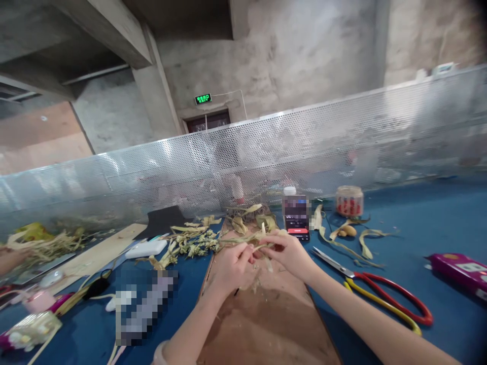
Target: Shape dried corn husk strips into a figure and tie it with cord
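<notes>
Both of my hands are over a brown wooden board (pixel 266 324). My left hand (pixel 236 264) has its fingers pinched together on a pale green dried leaf strip (pixel 243 238), which looks like corn husk. My right hand (pixel 288 253) pinches the same strip just to the right, fingertips close to the left hand's. A small pale tip stands up above the right fingers. Scraps of husk lie on the board around the fingers. Scissors (pixel 352 274) with one red and one yellow handle lie partly open beside my right forearm.
A phone (pixel 297 218) stands upright behind my hands, with a jar (pixel 349 202) to its right. Dried plant bits (pixel 196 242) lie left of the board. A purple box (pixel 460 274) is at right. Another person's hand (pixel 11 259) shows at far left. A perforated metal screen (pixel 266 144) crosses behind.
</notes>
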Motion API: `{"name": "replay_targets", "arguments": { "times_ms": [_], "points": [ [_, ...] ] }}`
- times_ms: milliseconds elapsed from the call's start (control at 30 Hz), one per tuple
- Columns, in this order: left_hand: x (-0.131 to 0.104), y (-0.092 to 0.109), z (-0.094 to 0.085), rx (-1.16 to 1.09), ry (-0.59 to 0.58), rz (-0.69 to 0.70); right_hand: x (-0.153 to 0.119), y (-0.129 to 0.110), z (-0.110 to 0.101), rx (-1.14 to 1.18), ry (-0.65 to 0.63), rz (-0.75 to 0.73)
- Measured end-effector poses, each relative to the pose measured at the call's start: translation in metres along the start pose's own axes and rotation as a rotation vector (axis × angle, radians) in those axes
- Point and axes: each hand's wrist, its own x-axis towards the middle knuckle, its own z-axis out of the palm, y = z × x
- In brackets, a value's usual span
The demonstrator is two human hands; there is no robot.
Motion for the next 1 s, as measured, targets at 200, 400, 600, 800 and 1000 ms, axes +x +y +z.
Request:
{"name": "replay_targets", "arguments": {
  "times_ms": [200,400,600,800,1000],
  "points": [
    [0.001,-0.002,0.004,-0.595,-0.042,-0.268,-0.003,-0.002,0.006,0.129,0.035,0.063],
    [-0.003,0.006,0.01,-0.898,-0.172,-0.336,-0.006,-0.005,0.012,0.149,0.077,0.058],
    [-0.004,0.007,0.014,-0.943,-0.189,-0.408,-0.009,-0.007,0.012,-0.083,0.085,-0.101],
    [-0.003,-0.001,0.014,-1.002,-0.177,-0.414,-0.009,-0.011,0.013,-0.153,0.02,-0.088],
    [-0.001,-0.005,0.015,-1.029,-0.206,-0.451,-0.011,-0.012,0.015,-0.146,0.013,-0.045]
  ]
}}
